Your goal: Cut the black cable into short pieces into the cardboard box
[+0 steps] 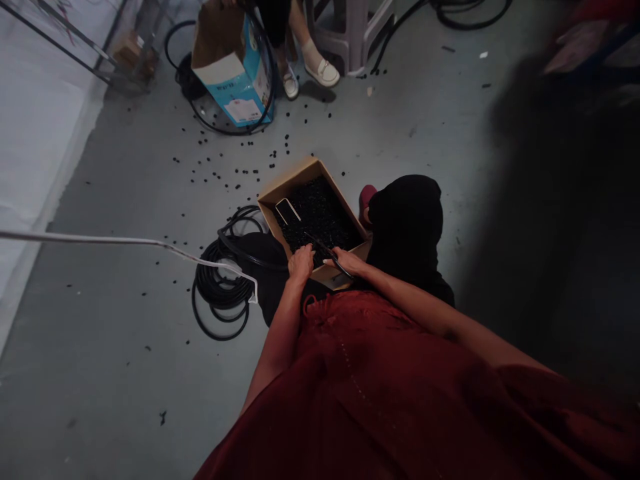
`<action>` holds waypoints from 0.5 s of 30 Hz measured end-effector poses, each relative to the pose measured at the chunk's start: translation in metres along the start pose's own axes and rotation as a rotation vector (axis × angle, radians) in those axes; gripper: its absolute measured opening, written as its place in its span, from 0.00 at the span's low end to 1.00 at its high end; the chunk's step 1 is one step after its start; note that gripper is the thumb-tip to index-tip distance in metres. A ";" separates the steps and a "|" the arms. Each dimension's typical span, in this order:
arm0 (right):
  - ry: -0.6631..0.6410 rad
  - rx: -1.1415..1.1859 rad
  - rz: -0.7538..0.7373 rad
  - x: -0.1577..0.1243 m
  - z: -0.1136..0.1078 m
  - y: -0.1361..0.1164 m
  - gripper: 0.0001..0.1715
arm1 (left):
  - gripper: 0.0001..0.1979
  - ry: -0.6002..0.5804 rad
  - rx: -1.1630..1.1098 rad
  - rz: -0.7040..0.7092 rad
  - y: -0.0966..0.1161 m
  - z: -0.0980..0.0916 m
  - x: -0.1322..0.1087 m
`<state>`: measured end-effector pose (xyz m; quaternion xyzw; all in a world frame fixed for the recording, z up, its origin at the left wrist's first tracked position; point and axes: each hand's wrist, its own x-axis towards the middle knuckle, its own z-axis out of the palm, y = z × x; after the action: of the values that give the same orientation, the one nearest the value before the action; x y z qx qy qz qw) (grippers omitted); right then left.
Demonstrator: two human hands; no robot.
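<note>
My left hand (301, 262) is closed at the near left edge of an open cardboard box (280, 189). It grips a black hose (260, 262) that runs in from the coil (220, 283) on the floor. My right hand (349, 261) is closed around dark scissors (341, 267), whose blades point over the box toward the far left. The two hands are close together, and the blade tips are hard to make out against the black contents. Many small black pieces (325, 210) fill the box. A pale rectangular frame-like object (288, 211) lies on top of them.
Small black bits are scattered over the grey floor (115, 267). A white cable (125, 240) crosses from the left. Farther off stand a blue carton (235, 100) with a black hose around it, another person's feet (320, 70) and a plastic stool (350, 33).
</note>
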<state>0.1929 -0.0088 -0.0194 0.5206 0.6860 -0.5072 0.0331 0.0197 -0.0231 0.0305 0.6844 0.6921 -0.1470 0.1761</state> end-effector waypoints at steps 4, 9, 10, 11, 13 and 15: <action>-0.009 -0.041 0.029 -0.001 -0.003 -0.002 0.28 | 0.19 -0.006 0.011 -0.011 0.000 -0.001 0.000; -0.012 -0.109 0.065 -0.004 -0.003 -0.002 0.23 | 0.18 -0.011 0.033 0.001 0.001 0.000 0.000; -0.013 -0.116 0.074 -0.004 -0.003 -0.002 0.23 | 0.17 -0.016 0.039 0.002 0.001 0.001 -0.001; -0.015 -0.123 0.083 -0.005 -0.002 -0.002 0.23 | 0.17 -0.023 0.045 0.002 0.001 0.001 -0.001; -0.018 -0.134 0.098 -0.006 -0.002 -0.002 0.23 | 0.17 -0.047 0.058 -0.004 0.001 0.002 -0.001; -0.014 -0.140 0.103 -0.007 -0.002 -0.003 0.23 | 0.18 -0.067 0.068 -0.006 0.001 0.003 -0.001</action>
<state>0.1947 -0.0121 -0.0129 0.5478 0.6920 -0.4592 0.1004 0.0213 -0.0253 0.0284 0.6826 0.6823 -0.1940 0.1754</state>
